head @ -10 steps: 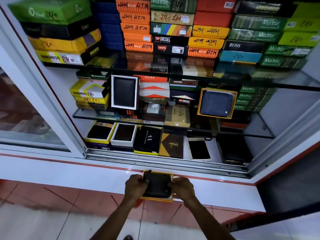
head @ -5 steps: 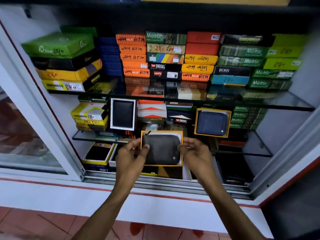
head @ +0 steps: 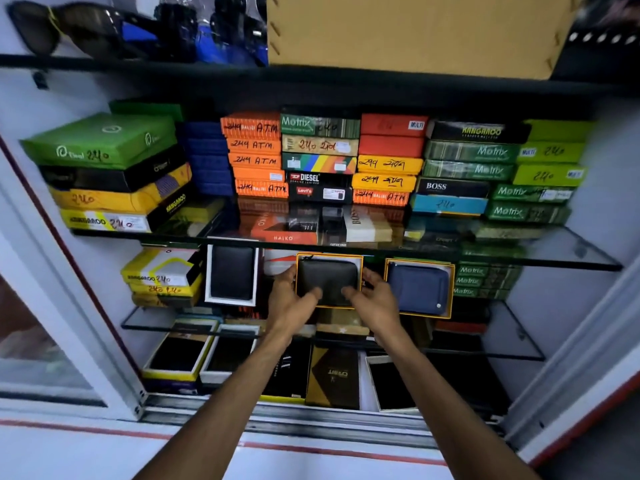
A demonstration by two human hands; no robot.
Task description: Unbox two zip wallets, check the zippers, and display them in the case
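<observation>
A black zip wallet (head: 327, 279) sits in an orange-rimmed open box (head: 360, 271), held upright on the middle glass shelf (head: 505, 327) of the display case. My left hand (head: 290, 301) grips the box's left side with the thumb on the wallet's front. My right hand (head: 372, 297) grips its right side the same way. Just to the right, a blue zip wallet (head: 419, 287) stands upright in its own orange-rimmed box (head: 451, 292), apart from my hands.
A black wallet in a white box (head: 232, 277) stands left of my hands. Stacked wallet boxes (head: 256, 154) fill the upper shelf (head: 571, 244); more open boxes (head: 180, 355) lie on the bottom level. The sliding glass door (head: 41, 341) is pushed left above the sliding track (head: 311, 414).
Both hands lifted the boxed black wallet from the low white ledge outside the case up and into the middle shelf, beside the blue wallet. The view tilted upward.
</observation>
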